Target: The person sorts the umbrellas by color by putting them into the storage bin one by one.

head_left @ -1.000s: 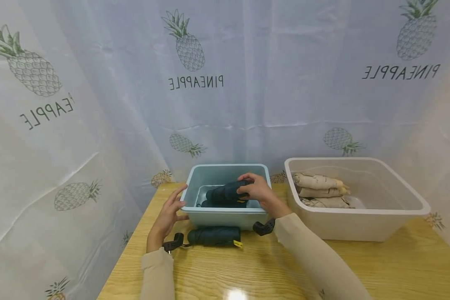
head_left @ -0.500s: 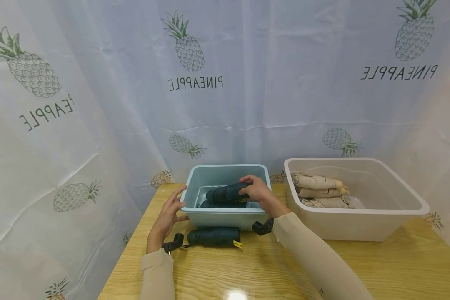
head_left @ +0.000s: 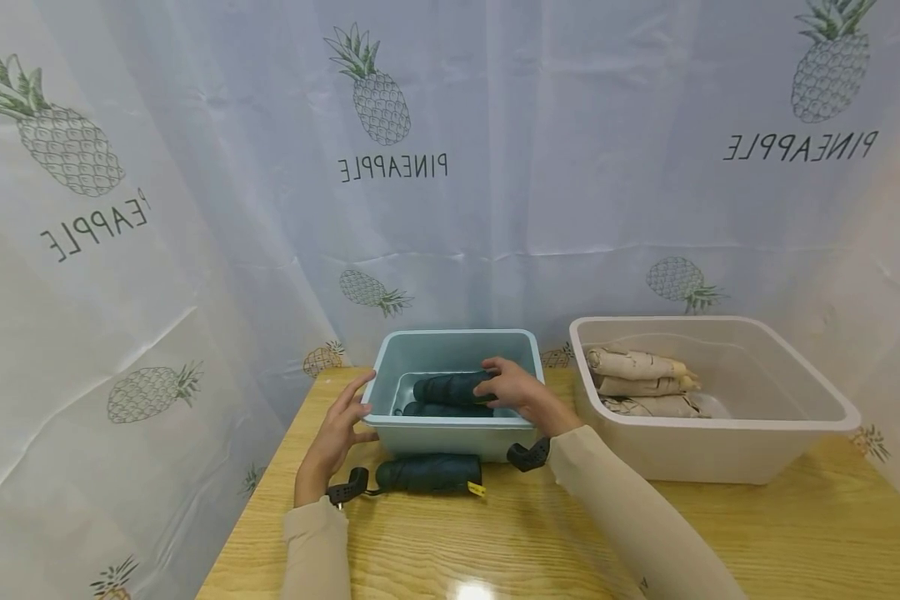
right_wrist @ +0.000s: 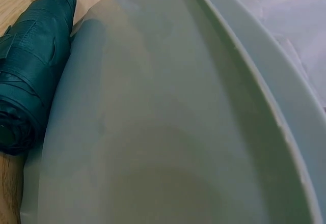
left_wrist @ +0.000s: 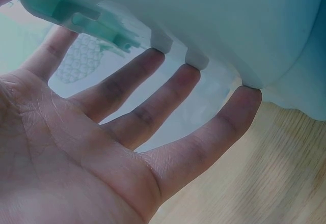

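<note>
Two dark folded umbrellas lie in the light blue bin (head_left: 450, 433). The upper umbrella (head_left: 446, 388) rests lengthwise just behind the lower umbrella (head_left: 438, 410). My right hand (head_left: 516, 388) reaches over the bin's right side, its parted fingers at the upper umbrella's right end, which they partly cover. At the bin's left side, my left hand (head_left: 337, 429) is spread against the wall and rim; the left wrist view shows straight fingers (left_wrist: 178, 91) with tips touching the plastic. A third umbrella (head_left: 429, 472), with a yellow tag (head_left: 476, 488), lies on the table in front of the bin.
A larger off-white bin (head_left: 690, 450) stands to the right, with several beige folded umbrellas (head_left: 637, 364) stacked at its left end. Behind both bins hangs a pineapple-print curtain (head_left: 450, 217). The wooden table (head_left: 420, 550) extends in front.
The upper umbrella's right end has come down, so it now lies nearly level in the bin. My right fingers have loosened at its end. The left hand has stayed in place.
</note>
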A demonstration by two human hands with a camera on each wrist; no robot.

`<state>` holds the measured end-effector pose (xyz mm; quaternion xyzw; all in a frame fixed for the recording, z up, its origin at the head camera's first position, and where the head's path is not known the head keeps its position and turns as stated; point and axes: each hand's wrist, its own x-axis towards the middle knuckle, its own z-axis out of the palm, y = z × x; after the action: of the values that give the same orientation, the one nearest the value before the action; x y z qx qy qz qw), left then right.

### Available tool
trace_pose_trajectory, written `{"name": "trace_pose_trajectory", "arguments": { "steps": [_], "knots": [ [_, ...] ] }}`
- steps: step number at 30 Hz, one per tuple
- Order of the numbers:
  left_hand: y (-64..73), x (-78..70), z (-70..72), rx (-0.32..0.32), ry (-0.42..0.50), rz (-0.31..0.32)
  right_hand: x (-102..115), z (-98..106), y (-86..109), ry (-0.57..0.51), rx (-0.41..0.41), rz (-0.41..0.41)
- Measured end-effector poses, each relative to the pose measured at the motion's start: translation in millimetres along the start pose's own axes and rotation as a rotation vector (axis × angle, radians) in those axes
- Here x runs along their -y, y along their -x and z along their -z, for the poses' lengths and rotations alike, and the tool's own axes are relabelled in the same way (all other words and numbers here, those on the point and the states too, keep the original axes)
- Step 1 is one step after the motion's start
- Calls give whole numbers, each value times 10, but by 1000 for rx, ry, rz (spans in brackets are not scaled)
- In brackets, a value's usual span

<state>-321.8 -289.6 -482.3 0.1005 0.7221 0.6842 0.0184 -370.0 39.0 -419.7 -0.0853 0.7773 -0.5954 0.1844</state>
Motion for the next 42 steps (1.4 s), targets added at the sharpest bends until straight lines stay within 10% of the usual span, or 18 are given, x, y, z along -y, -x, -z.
{"name": "trace_pose_trajectory", "arguments": {
  "steps": [22,33,42],
  "knots": [
    [-17,19,3,-6,-3,6,9,-8,50,87,-186,110],
    [-24,22,5,-10,0,4,6,-83,263,109,-373,546],
    [-11,23,-7,-8,-4,7,-244,-216,595,41,-264,782]
  ]
}}
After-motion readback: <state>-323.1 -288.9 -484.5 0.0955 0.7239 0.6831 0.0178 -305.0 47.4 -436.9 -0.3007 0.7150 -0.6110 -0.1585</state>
